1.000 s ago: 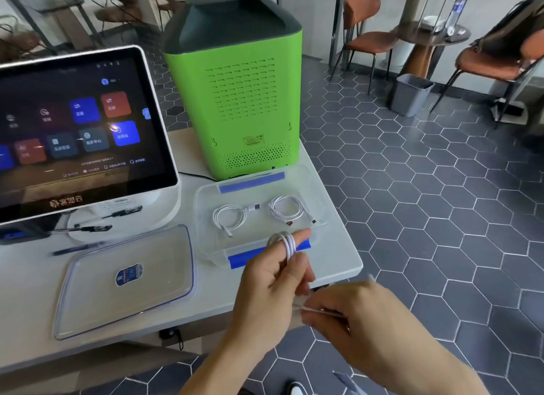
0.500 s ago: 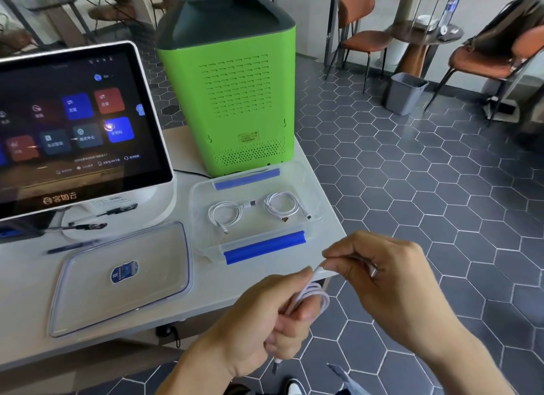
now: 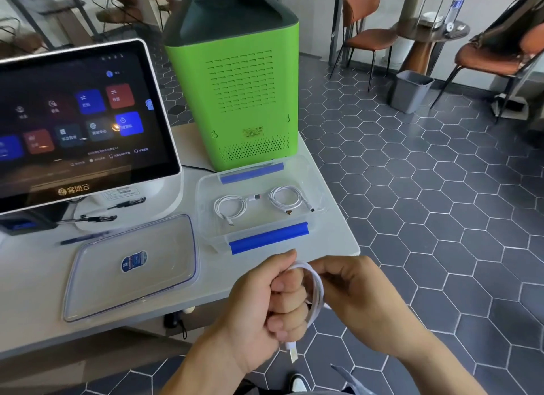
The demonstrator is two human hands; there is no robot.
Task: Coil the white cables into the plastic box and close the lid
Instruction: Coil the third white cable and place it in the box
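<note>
**Third cable looped in hand, two already in the box**

Both hands are out in front of the worktop (image 3: 35, 277) edge. The left hand (image 3: 265, 303) is curled into a fist around a white cable (image 3: 316, 288), whose loops arc over the knuckles and run down past the fingers. The right hand (image 3: 362, 300) sits just beside it, fingers curled at the loop; the thumb side is turned away, so exactly where it pinches is hard to make out. A plug end (image 3: 293, 353) dangles below the left fist, slightly blurred.

Beyond the hands, the clear plastic box (image 3: 206, 188) stands open on the worktop, blue latch strips on its near and far rims. Inside lie two coiled cables: a left coil (image 3: 231, 209) and a right coil (image 3: 285, 199), side by side and apart. The lid (image 3: 97, 280) lies flat to the left of the box, carrying a blue oval sticker (image 3: 134, 260) whose print is too small to read.

At left, a touchscreen terminal (image 3: 73, 124) shows coloured tiles with Chinese captions, mostly illegible; its lower bezel reads "客如云". Its left edge is cut off. Behind the box stands a green vented machine (image 3: 235, 85) with a small yellow label, unreadable. A pen (image 3: 84, 237) lies in front of the terminal.
</note>
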